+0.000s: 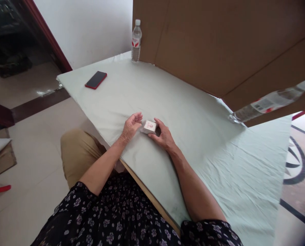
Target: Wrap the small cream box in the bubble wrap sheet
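Two hands flanking one small white box near the table's front edge

One small white box is lying on the cloth-covered table, just in from the edge nearest the person. Two hands are meeting around it. The right hand is curving about the box's right end, thumb at the near side and forefinger at the far side, fingers parted by about the box's width; whether they are gripping it, I cannot tell. The left hand is resting just beyond the left end, fingers half curled and loosely apart, holding nothing.

One phone is lying near the table's far left corner. Two bottles are standing by one cardboard panel: the first bottle at the far edge, the second bottle toward the right edge.
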{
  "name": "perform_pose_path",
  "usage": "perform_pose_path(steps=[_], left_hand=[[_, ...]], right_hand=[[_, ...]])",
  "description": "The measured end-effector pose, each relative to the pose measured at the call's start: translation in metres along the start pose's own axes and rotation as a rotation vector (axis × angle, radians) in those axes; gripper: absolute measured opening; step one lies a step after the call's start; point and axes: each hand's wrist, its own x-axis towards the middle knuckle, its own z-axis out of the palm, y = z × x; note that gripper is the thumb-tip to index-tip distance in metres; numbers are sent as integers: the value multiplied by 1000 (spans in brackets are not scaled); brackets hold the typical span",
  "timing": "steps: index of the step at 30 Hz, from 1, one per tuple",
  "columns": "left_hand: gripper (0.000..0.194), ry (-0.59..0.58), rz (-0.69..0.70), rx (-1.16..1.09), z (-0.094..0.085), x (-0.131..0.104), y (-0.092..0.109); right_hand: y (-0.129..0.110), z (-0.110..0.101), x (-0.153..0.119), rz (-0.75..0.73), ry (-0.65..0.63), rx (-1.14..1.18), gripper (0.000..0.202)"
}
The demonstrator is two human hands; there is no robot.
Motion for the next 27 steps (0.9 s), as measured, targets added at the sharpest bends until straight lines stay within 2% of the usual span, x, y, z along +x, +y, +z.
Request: perform_pose_path(steps=[4,15,22,25,27], left_hand=[[66,-118,26,64,0,-2,0],[76,-245,98,261,-4,-1,-10],[71,-252,99,273,-2,-3,-4],[71,-238,79,263,0,-4,-2],[71,-233,74,252,0,-5,-1]], right_hand=[[-2,0,0,2,7,-27,79],[-3,2,-1,10,9,-37,82],[-5,0,-3,21,-6,-24,83],[-11,-8,-6,25,-19,32,82],[-17,-17,-8,10,7,62,74]])
